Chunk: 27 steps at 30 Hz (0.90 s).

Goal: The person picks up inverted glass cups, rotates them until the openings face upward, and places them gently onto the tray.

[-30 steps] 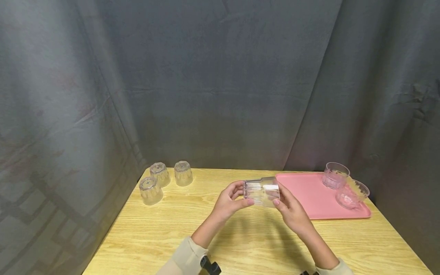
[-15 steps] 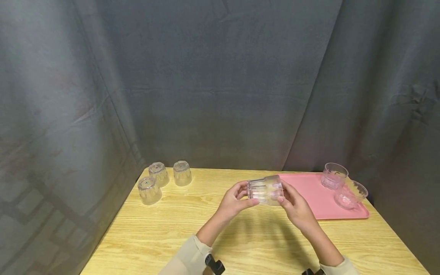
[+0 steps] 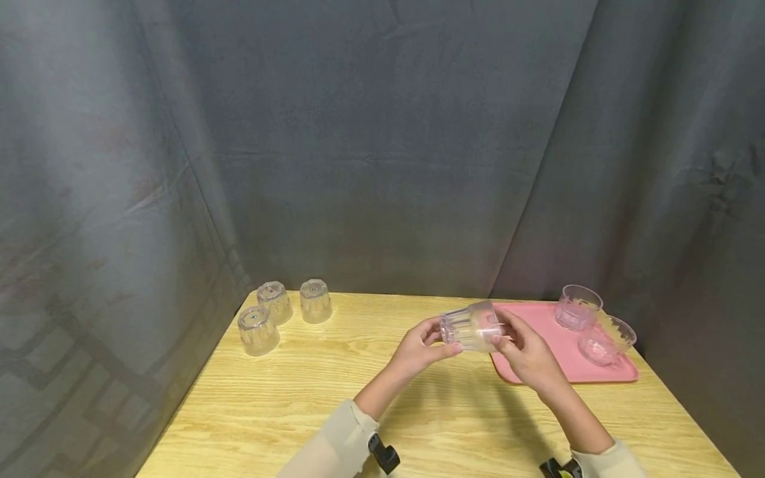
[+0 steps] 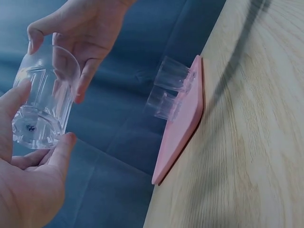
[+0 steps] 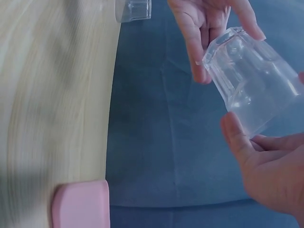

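Observation:
A clear fluted drinking glass (image 3: 469, 328) is held in the air between both hands, lying nearly on its side. My left hand (image 3: 418, 350) grips it round the base, which points left. At the rim end, my right hand (image 3: 532, 355) holds it with thumb and fingers. The left wrist view shows the thick base of the glass (image 4: 38, 126) between left thumb and fingers. In the right wrist view the right thumb presses the wider end of the glass (image 5: 259, 83). Two clear glasses (image 3: 578, 309) stand upright on a pink tray (image 3: 562, 348) at the right.
Three clear glasses (image 3: 258, 332) stand upside down at the table's far left corner. The wooden table (image 3: 287, 411) ends at a grey curtain (image 3: 370, 166) behind, with more curtain on both sides. The right hand is over the tray's left edge.
Both hands have moved right with the glass, toward the tray. Its rim end has tilted up slightly. The glasses on the table and tray stay put.

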{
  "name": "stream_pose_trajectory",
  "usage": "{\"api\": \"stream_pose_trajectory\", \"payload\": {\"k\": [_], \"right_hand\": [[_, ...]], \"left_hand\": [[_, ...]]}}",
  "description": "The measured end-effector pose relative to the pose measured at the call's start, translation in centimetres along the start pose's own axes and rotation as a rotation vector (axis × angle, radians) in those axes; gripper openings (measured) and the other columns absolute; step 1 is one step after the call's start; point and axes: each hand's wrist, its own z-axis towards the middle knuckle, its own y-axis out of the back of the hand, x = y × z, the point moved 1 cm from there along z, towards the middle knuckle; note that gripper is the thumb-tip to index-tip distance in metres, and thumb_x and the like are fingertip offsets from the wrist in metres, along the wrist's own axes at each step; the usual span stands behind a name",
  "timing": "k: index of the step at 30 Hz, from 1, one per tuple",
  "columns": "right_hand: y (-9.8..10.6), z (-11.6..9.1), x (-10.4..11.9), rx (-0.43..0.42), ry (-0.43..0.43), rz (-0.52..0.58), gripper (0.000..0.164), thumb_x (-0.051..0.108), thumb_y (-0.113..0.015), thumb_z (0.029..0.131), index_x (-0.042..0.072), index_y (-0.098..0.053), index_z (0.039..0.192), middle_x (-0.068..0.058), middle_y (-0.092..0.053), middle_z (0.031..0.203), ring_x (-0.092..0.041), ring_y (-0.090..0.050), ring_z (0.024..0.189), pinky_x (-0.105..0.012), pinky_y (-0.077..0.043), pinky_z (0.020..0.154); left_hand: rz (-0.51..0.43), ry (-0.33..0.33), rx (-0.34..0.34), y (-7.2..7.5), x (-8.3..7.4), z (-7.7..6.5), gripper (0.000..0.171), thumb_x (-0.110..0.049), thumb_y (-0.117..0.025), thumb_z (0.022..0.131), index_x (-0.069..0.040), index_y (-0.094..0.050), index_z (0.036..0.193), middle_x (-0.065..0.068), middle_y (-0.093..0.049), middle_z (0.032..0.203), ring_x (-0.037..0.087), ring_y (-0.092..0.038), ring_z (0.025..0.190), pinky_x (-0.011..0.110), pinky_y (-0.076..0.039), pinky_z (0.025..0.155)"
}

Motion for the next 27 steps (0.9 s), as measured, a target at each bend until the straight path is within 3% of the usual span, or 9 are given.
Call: {"api": "stream_pose_trajectory", "payload": {"k": [8, 11, 15, 18, 23, 27], "right_hand": [[1.3, 0.7, -0.1, 0.004, -0.032, -0.098, 0.056, 0.006, -0.062, 0.097, -0.015, -0.04, 0.145, -0.027, -0.062, 0.121, -0.006, -0.058, 0.1, -0.014, -0.05, 0.077], [1.8, 0.9, -0.3, 0.007, -0.054, -0.152, 0.057, 0.009, -0.061, 0.097, -0.013, -0.041, 0.146, -0.025, -0.062, 0.122, -0.019, -0.061, 0.105, -0.014, -0.05, 0.078], [2.7, 1.1, -0.6, 0.013, -0.061, -0.21, 0.057, 0.014, -0.061, 0.099, -0.011, -0.042, 0.146, -0.026, -0.063, 0.123, -0.036, -0.063, 0.109, -0.016, -0.05, 0.078], [3.3, 1.3, -0.9, 0.017, -0.078, -0.241, 0.058, 0.017, -0.06, 0.099, -0.01, -0.041, 0.147, -0.026, -0.064, 0.12, -0.04, -0.064, 0.109, -0.021, -0.052, 0.077], [4.1, 1.5, -1.2, 0.016, -0.114, -0.3, 0.062, 0.021, -0.059, 0.098, -0.009, -0.04, 0.148, -0.026, -0.064, 0.119, -0.044, -0.064, 0.111, -0.04, -0.056, 0.082], [4.7, 1.8, -1.6, 0.006, -0.108, -0.351, 0.063, 0.023, -0.059, 0.098, -0.011, -0.04, 0.147, -0.028, -0.063, 0.12, -0.047, -0.063, 0.11, -0.055, -0.055, 0.086]], "left_hand": [[0.11, 0.019, 0.013, -1.0, 0.6, 0.9, 0.064, -0.015, -0.079, 0.088, -0.009, -0.052, 0.146, 0.004, -0.067, 0.128, 0.016, -0.064, 0.115, 0.027, -0.053, 0.094], [0.163, 0.014, 0.016, -1.4, 0.9, 1.3, 0.062, -0.017, -0.08, 0.088, -0.01, -0.053, 0.144, 0.001, -0.068, 0.122, 0.013, -0.064, 0.11, 0.024, -0.053, 0.088], [0.191, 0.014, 0.013, -1.9, 1.5, 2.0, 0.058, -0.014, -0.08, 0.087, -0.01, -0.057, 0.14, -0.002, -0.068, 0.117, 0.019, -0.065, 0.109, 0.022, -0.054, 0.081], [0.215, 0.033, 0.013, -2.3, 1.9, 2.5, 0.056, -0.017, -0.08, 0.088, -0.01, -0.058, 0.138, -0.004, -0.067, 0.119, 0.021, -0.065, 0.109, 0.022, -0.054, 0.078], [0.282, 0.067, -0.014, -3.0, 2.7, 3.2, 0.051, -0.025, -0.079, 0.088, -0.012, -0.06, 0.134, -0.007, -0.066, 0.119, 0.008, -0.062, 0.098, 0.022, -0.053, 0.074], [0.358, 0.07, -0.048, -3.8, 3.2, 3.9, 0.047, -0.026, -0.079, 0.087, -0.011, -0.063, 0.129, -0.002, -0.067, 0.12, 0.006, -0.061, 0.095, 0.021, -0.052, 0.073]]}}
